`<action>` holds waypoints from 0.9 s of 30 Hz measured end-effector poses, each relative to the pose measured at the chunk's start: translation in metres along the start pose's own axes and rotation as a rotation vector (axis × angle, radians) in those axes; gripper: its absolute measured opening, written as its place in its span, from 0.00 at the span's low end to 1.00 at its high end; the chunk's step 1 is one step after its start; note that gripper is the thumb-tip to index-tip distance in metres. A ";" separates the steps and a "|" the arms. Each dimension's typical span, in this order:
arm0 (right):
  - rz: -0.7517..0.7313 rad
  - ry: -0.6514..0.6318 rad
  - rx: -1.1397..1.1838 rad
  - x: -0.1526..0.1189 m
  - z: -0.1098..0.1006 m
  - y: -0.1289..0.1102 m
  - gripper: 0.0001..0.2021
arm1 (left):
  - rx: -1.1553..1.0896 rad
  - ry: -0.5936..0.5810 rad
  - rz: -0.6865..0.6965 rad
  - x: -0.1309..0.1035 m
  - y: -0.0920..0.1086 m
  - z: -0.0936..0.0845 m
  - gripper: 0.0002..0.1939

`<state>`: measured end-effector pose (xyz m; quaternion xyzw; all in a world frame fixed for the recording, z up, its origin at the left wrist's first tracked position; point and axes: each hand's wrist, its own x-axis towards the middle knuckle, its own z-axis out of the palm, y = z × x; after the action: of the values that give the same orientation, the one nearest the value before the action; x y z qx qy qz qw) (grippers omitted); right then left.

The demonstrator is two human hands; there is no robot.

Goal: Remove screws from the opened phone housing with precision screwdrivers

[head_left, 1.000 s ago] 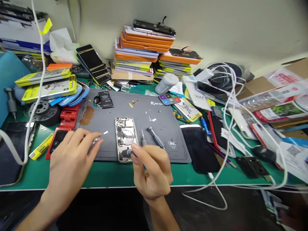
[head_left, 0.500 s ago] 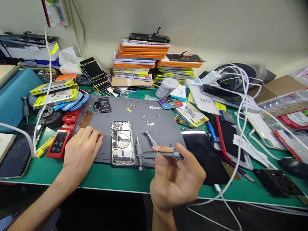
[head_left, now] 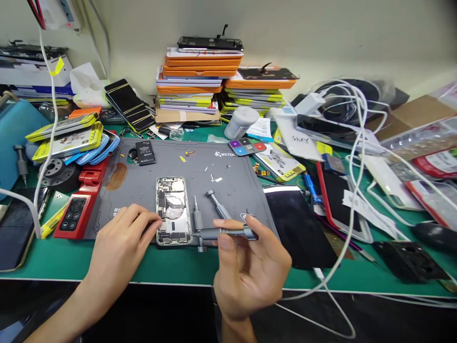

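An opened smartphone [head_left: 178, 220] lies on a dark grey work mat [head_left: 135, 190], its inner parts showing. My left hand [head_left: 123, 236] is at its left edge, fingertips touching or nearly touching the frame, fingers loosely bent and not wrapped around anything. My right hand [head_left: 252, 267] grips a grey screwdriver [head_left: 223, 233] between thumb and fingers, held almost level. Its thin tip points left at the phone's lower right edge; whether it touches is unclear. A second screwdriver [head_left: 197, 219] and a third screwdriver [head_left: 218, 205] lie right of the phone. Above it is a black battery [head_left: 145, 153].
A red device with buttons [head_left: 73, 214] stands left of the mat. Small loose parts [head_left: 215, 178] lie on the mat's upper right. A black panel [head_left: 300, 224] and tangled white cables [head_left: 360, 124] are to the right. Stacked orange boxes [head_left: 203, 62] line the wall.
My left hand has moved right, from the mat to the phone's left edge. My right hand keeps the screwdriver by the phone's lower right edge. The whole view has shifted slightly.
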<state>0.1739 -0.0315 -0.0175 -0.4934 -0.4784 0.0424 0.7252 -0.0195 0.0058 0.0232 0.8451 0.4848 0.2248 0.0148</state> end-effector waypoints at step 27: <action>0.061 -0.048 0.057 0.003 0.006 -0.004 0.26 | -0.036 0.046 -0.063 -0.003 -0.004 0.012 0.10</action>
<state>0.1694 -0.0284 -0.0125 -0.4860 -0.4790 0.0900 0.7254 -0.0190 0.0079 0.0109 0.8235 0.5074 0.2524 0.0261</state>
